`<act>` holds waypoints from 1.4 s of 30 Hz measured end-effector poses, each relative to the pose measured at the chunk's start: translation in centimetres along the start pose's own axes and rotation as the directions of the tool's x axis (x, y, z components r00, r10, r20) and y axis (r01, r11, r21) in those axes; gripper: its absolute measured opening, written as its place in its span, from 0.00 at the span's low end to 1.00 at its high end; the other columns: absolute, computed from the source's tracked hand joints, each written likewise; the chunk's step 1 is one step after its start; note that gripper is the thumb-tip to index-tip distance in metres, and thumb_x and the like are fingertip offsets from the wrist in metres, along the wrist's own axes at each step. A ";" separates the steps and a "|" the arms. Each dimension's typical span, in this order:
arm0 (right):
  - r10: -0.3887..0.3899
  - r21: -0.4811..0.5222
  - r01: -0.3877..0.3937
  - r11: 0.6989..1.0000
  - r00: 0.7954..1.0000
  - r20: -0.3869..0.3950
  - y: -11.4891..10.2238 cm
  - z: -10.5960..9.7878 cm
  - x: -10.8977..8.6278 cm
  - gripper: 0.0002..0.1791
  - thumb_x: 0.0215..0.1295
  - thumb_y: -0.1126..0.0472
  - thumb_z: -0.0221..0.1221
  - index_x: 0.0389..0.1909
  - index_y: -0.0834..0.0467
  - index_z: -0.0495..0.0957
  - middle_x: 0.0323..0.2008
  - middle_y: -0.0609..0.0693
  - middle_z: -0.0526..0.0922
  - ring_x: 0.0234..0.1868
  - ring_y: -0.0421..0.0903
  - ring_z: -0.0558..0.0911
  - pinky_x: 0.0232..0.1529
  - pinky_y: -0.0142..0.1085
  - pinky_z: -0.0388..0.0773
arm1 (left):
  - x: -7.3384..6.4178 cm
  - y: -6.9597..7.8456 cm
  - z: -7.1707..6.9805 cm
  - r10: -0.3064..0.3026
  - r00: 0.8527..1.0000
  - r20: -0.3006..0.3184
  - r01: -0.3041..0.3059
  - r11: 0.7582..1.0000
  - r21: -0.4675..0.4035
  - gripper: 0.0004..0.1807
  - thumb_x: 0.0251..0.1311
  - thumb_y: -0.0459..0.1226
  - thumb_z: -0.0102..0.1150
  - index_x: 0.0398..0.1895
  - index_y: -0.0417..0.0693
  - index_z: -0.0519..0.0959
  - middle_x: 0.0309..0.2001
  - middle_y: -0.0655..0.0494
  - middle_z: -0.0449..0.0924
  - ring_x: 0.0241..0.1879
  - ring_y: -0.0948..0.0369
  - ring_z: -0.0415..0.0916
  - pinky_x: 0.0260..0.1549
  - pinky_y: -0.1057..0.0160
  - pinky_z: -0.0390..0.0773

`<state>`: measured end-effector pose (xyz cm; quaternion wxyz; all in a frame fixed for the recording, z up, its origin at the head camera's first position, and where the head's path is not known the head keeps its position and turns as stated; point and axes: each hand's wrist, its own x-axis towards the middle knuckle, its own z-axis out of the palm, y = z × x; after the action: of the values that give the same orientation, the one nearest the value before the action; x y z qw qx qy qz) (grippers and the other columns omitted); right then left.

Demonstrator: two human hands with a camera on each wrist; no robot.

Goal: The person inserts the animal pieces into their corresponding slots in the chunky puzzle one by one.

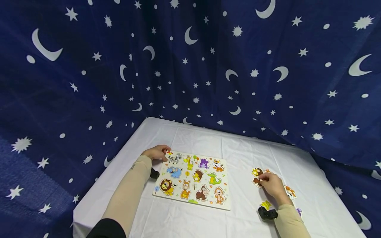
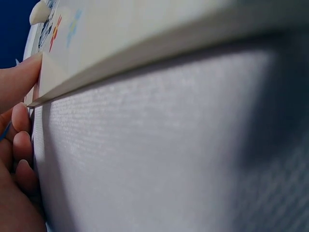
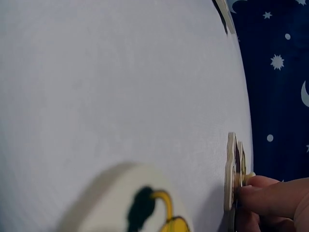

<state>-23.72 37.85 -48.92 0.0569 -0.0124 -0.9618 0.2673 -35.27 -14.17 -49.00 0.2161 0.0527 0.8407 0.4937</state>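
A white puzzle board printed with cartoon animals lies left of the middle of the table. At its far left corner my left hand grips the edge, with thumb on top and fingers curled beside it. To the board's right, my right hand pinches a brown animal puzzle piece. The right wrist view shows this piece almost edge-on between thumb and fingers. A yellow-and-brown piece lies just beyond it, and the hand partly hides an orange piece.
An orange-and-white piece and a partly hidden purple piece lie beside the right forearm. A yellow piece sits by the black wrist camera. White cloth covers the table; a dark blue star-patterned curtain hangs around it.
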 end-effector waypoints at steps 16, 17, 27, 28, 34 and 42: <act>0.003 0.026 -0.004 1.000 1.000 0.007 0.5 0.0 0.2 0.07 0.56 0.69 0.62 0.35 0.66 0.85 0.31 0.57 0.85 0.34 0.44 0.78 0.37 0.37 0.72 | 0.2 -0.5 0.1 -0.034 0.999 -0.022 0.034 0.999 -0.003 0.29 0.50 0.22 0.68 0.58 0.41 0.74 0.37 0.53 0.62 0.42 0.56 0.63 0.46 0.57 0.62; 0.004 0.023 -0.005 1.000 1.000 0.007 0.6 0.1 0.2 0.06 0.56 0.69 0.62 0.34 0.66 0.85 0.31 0.57 0.85 0.34 0.45 0.79 0.37 0.38 0.72 | 0.2 -0.6 0.1 -0.032 0.999 -0.021 0.032 0.999 -0.002 0.29 0.50 0.22 0.68 0.58 0.41 0.74 0.37 0.53 0.62 0.42 0.56 0.62 0.46 0.58 0.62; 0.025 0.013 -0.024 1.000 1.000 -0.008 0.4 0.6 0.0 0.06 0.57 0.67 0.63 0.34 0.64 0.85 0.34 0.60 0.85 0.37 0.51 0.81 0.39 0.41 0.73 | 0.2 -0.6 0.4 -0.043 0.999 -0.031 0.043 0.999 -0.011 0.29 0.49 0.21 0.68 0.57 0.41 0.75 0.37 0.53 0.63 0.42 0.57 0.62 0.47 0.58 0.61; 0.026 0.012 -0.026 1.000 1.000 -0.008 0.4 0.6 0.0 0.06 0.58 0.67 0.63 0.34 0.64 0.85 0.33 0.59 0.85 0.37 0.51 0.81 0.39 0.41 0.73 | 0.2 -0.6 0.4 -0.041 0.999 -0.031 0.041 0.999 -0.004 0.29 0.49 0.21 0.68 0.57 0.41 0.75 0.37 0.53 0.63 0.42 0.57 0.62 0.46 0.58 0.61; 0.025 0.022 -0.025 0.999 1.000 0.001 0.1 0.7 0.0 0.06 0.58 0.67 0.64 0.34 0.64 0.86 0.32 0.57 0.86 0.35 0.46 0.80 0.38 0.39 0.73 | 0.0 -0.4 0.4 -0.032 0.999 -0.033 0.032 0.999 0.017 0.29 0.50 0.22 0.68 0.58 0.41 0.74 0.37 0.52 0.62 0.41 0.56 0.62 0.46 0.57 0.61; 0.001 0.024 -0.001 1.000 1.000 0.000 -0.7 0.5 -0.2 0.05 0.58 0.66 0.65 0.33 0.63 0.87 0.34 0.58 0.87 0.36 0.48 0.81 0.40 0.41 0.73 | -0.2 0.0 0.3 -0.026 0.999 -0.033 0.026 1.000 0.017 0.30 0.50 0.22 0.68 0.58 0.40 0.74 0.37 0.52 0.62 0.41 0.56 0.61 0.46 0.57 0.60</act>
<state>-23.60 36.95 -49.01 0.0569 -0.0122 -0.9585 0.2790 -35.00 -13.99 -49.12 0.2083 0.0356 0.8491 0.4842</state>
